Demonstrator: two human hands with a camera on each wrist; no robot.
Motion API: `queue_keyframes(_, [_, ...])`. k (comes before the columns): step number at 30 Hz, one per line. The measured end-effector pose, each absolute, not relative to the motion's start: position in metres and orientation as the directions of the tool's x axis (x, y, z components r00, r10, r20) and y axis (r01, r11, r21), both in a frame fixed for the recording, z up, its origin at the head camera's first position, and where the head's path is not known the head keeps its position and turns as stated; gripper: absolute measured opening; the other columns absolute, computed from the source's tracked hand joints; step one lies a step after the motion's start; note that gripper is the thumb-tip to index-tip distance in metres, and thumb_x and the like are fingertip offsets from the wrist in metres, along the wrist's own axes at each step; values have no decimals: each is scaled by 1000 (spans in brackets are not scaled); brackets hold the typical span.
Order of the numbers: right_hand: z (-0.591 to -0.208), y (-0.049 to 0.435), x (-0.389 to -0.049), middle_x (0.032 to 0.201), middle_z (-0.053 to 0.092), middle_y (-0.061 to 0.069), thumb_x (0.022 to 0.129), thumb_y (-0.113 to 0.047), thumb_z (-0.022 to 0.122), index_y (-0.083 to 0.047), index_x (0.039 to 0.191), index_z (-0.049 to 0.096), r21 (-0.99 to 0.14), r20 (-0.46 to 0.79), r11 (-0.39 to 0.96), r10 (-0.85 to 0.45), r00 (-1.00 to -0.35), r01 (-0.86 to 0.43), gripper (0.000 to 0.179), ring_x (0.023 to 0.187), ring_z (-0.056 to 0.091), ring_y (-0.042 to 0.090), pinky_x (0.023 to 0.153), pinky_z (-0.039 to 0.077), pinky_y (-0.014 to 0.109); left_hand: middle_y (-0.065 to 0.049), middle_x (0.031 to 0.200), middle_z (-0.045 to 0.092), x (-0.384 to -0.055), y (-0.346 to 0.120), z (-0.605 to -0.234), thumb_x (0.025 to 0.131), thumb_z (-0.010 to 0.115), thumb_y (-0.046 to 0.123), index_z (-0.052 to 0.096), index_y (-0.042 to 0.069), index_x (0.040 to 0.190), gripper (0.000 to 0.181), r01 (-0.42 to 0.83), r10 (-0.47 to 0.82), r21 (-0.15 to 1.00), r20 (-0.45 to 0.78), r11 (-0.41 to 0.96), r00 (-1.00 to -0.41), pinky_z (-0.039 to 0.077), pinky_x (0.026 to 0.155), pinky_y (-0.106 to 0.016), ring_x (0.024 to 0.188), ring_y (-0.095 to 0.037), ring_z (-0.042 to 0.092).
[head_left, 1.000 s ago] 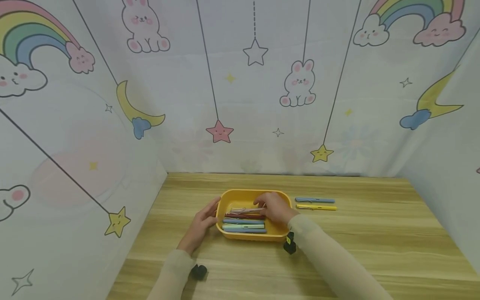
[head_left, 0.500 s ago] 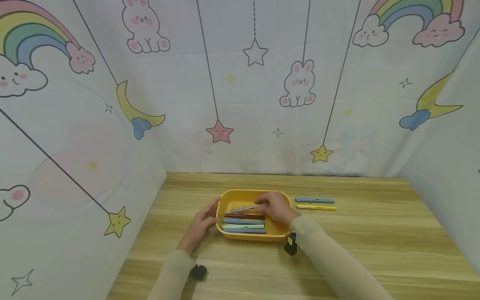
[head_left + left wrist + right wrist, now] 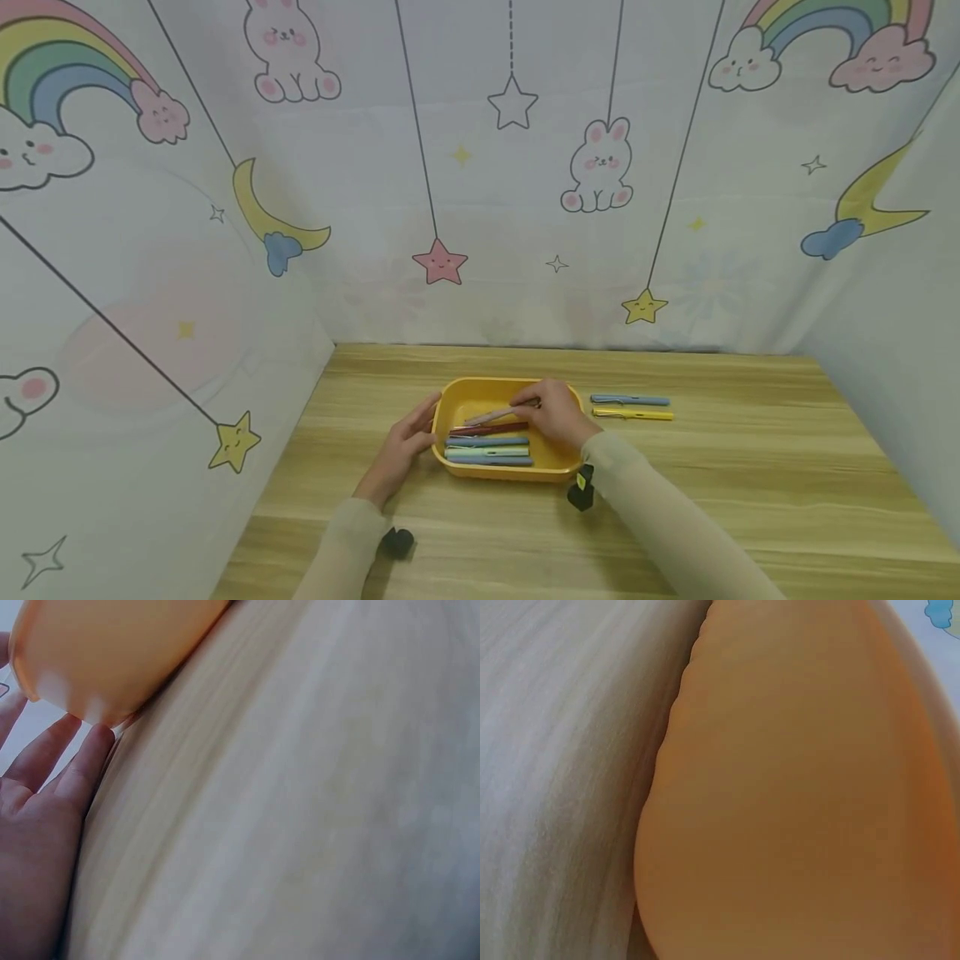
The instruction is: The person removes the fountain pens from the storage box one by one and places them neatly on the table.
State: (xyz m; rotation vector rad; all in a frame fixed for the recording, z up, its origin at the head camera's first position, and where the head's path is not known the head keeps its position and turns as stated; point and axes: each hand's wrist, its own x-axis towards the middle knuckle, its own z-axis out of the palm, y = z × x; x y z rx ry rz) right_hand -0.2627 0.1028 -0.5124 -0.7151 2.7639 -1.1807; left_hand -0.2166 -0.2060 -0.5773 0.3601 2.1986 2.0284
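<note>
A yellow plastic basket stands on the wooden table. My left hand rests against its left end; in the left wrist view the fingers are fairly straight, with their tips touching the basket wall. My right hand reaches in over the right side and pinches one end of a pale pinkish pen, which slants up toward the hand. Below it in the basket lie a dark red pen, a blue pen, a mint pen and another blue pen. The right wrist view shows only the basket wall, not the hand.
To the right of the basket, a blue pen and a yellow pen lie side by side on the wooden table. A cartoon-printed cloth hangs behind and at both sides.
The pale pen's right end has been lifted by my right hand, so it now slants. The dark red pen has tilted slightly. My left hand has stayed at the basket's left end.
</note>
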Motion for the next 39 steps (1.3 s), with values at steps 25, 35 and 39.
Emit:
queue_keyframes(25, [-499, 110, -248, 105, 81, 5, 91, -6, 79, -10, 108, 84, -773, 189, 546, -287, -939, -323, 19, 93, 76, 20, 72, 61, 30, -12, 166, 41, -217, -207, -578, 99, 54, 2, 38, 18, 164, 69, 123, 287, 991, 105, 48, -952, 39, 112, -17, 153, -30, 37])
queue_keyframes(35, [-488, 133, -239, 109, 80, 9, 91, -5, 79, -5, 111, 83, -832, 240, 441, -262, -935, -338, 20, 98, 77, 24, 77, 63, 31, -13, 167, 38, -217, -207, -577, 100, 54, 2, 36, 16, 165, 69, 121, 290, 992, 103, 45, -952, 38, 111, -15, 155, -33, 35])
queue_keyframes(39, [-490, 144, -239, 109, 80, 8, 91, -5, 80, -8, 110, 84, -853, 233, 420, -221, -947, -308, 20, 101, 77, 25, 79, 63, 31, -13, 167, 40, -216, -206, -577, 99, 55, 2, 38, 16, 164, 69, 117, 283, 992, 98, 50, -954, 37, 112, -15, 154, -31, 36])
